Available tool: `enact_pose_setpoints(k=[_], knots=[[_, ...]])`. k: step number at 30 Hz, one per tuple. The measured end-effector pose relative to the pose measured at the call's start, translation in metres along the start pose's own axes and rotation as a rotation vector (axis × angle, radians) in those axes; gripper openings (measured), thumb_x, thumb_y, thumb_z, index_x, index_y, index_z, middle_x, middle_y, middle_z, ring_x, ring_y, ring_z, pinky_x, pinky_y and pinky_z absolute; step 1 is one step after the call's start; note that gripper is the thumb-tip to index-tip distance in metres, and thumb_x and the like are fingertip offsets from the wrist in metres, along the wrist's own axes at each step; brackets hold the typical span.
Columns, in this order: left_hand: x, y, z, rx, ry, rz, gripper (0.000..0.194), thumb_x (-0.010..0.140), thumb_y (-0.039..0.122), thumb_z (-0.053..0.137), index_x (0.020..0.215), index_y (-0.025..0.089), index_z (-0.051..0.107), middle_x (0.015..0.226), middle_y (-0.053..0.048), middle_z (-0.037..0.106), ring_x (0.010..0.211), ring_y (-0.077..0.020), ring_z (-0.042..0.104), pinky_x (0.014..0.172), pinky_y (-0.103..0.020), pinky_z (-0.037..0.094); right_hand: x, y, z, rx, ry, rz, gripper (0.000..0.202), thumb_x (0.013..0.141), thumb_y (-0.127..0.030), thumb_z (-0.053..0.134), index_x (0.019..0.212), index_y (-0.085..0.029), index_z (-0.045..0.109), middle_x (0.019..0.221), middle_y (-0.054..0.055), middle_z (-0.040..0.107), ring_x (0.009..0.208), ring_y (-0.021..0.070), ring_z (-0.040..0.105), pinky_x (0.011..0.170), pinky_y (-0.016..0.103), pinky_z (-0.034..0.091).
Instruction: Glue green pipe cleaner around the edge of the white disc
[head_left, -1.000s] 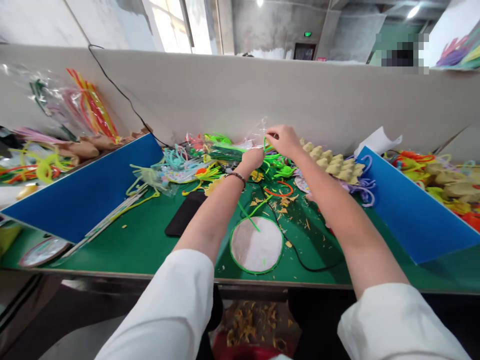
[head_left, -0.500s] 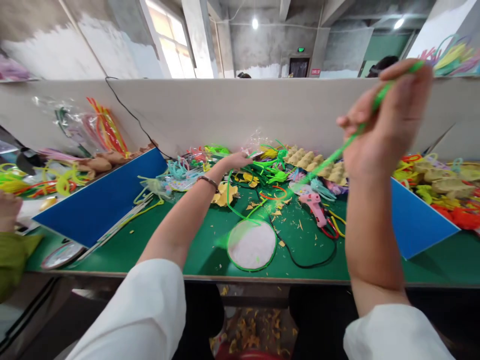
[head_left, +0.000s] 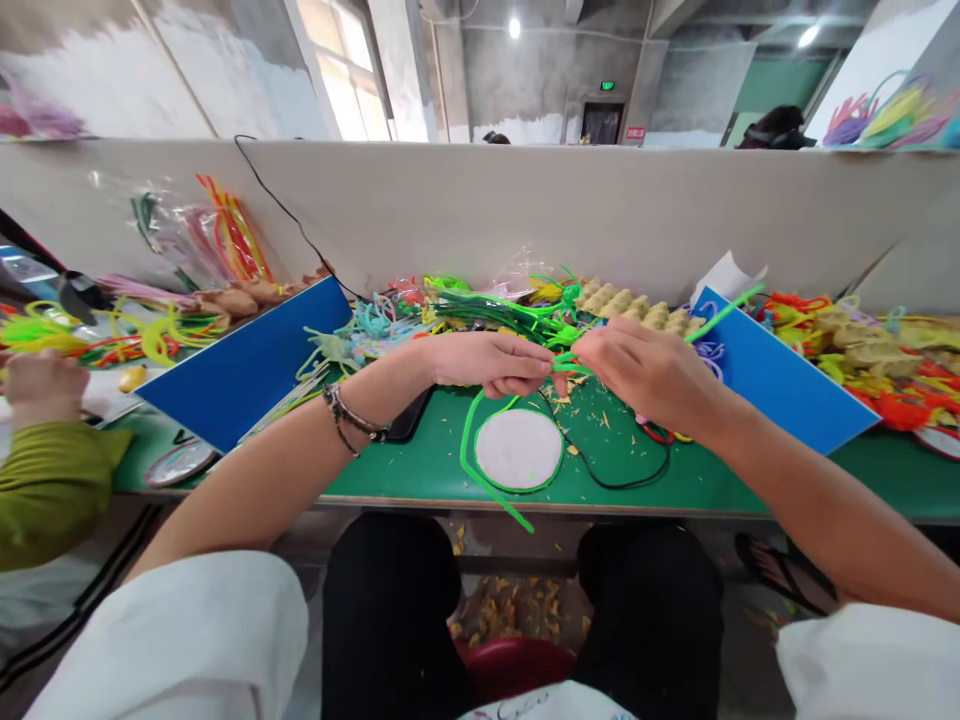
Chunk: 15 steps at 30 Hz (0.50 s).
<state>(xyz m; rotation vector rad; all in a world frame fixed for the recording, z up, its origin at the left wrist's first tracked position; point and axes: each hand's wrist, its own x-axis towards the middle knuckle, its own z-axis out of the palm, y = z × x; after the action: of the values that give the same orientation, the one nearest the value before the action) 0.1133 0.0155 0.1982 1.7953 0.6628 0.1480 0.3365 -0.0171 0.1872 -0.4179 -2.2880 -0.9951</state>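
Observation:
Both hands meet above the middle of the bench, with fingers pinched on bright green pipe cleaners (head_left: 561, 366) in the gap between them. My left hand (head_left: 491, 362) has a bracelet on its wrist. My right hand (head_left: 645, 368) is just beside it, and a green end sticks out past its knuckles, up and to the right. Below my left hand a long green pipe cleaner (head_left: 471, 462) hangs in a bend, its tip past the bench edge. A round white disc (head_left: 519, 452) with a green rim lies flat under my hands.
Blue boards (head_left: 247, 375) stand at left and right of the green bench (head_left: 405, 480). Behind my hands are coloured pipe cleaners and an egg-carton piece (head_left: 622, 303). A black cord (head_left: 622, 487) runs right of the disc. A co-worker's hand (head_left: 46, 385) is at far left.
My right hand has come down from high on the right to meet my left hand. My left hand has drawn back from the pile, and both now grip green pipe cleaners.

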Motion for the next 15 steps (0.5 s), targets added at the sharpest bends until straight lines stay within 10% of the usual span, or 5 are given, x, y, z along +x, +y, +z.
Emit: enact_pose_setpoints(k=[6,15], knots=[[-0.015,-0.002,0.016,-0.138,-0.077,0.046,0.022,0.088,0.036,0.06,0.095,0.015,0.062,0.058,0.007,0.024,0.049,-0.0079,0.02,0.044,-0.024,0.016,0.002,-0.013,-0.016,0.005,-0.031,-0.144,0.023,0.096,-0.012,0.041,0.089,-0.015,0.062,0.083,0.005,0.068,0.073,0.0129,0.059,0.065,0.025,0.046],[-0.023,-0.008,0.043,-0.183,0.113,0.104,0.031,0.09,0.047,0.049,0.076,0.02,0.046,0.055,0.01,0.019,0.045,-0.0077,0.015,0.04,-0.02,0.016,0.005,-0.026,-0.021,-0.199,0.002,-0.277,0.015,0.092,-0.015,0.052,0.088,-0.016,0.066,0.077,0.002,0.067,0.07,0.0129,0.056,0.06,0.027,0.041]])
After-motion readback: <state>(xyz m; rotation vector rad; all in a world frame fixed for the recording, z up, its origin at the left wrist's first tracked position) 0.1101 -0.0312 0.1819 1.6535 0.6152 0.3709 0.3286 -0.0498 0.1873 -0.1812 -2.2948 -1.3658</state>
